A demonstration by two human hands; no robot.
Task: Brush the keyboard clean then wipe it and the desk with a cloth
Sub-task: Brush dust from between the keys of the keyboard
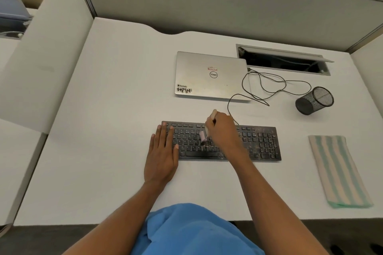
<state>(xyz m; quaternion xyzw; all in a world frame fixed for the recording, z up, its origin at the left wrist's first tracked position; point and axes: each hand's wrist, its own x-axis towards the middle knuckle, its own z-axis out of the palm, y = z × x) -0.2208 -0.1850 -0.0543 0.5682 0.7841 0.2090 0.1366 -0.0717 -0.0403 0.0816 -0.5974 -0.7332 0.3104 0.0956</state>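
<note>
Item 1. Counter (pixel 107 122): white, flat, carries all below.

Item 2. Cloth (pixel 337 170): folded, striped green and cream, lying at the right, well apart from the keyboard. Untouched. Judged soft and light; best gathered from its top fold.

Item 3. Left hand (pixel 161 151): laid flat, fingers straight, pressing on the left end of the keyboard to steady it. It grips nothing.

Item 4. Keyboard (pixel 261 143): black, full-size, lying square to the person at mid-counter. Pale specks show thickly on the right-hand keys and number pad. Judged light, rigid and apt to slide on the smooth top, so holding it down at one end suits it.

Item 5. Right hand (pixel 222 130): curled round the handle of a small brush (pixel 203 136), the pinkish bristles down on the middle keys. The brush is judged light and stiff in the handle, soft at the tip. Brushing step in hand; the dusty right side is not yet done.

Item 6. Cable (pixel 269 87): thin, black, looped loosely between the keyboard and the laptop.

Item 7. Mesh pen cup (pixel 314 100): tipped on its side at the right; nothing visible inside.

Item 8. Laptop (pixel 209 75): silver, lid closed, stickers on top.

Item 9. Cable hatch (pixel 284 62): flap open; wires lie inside.
</note>
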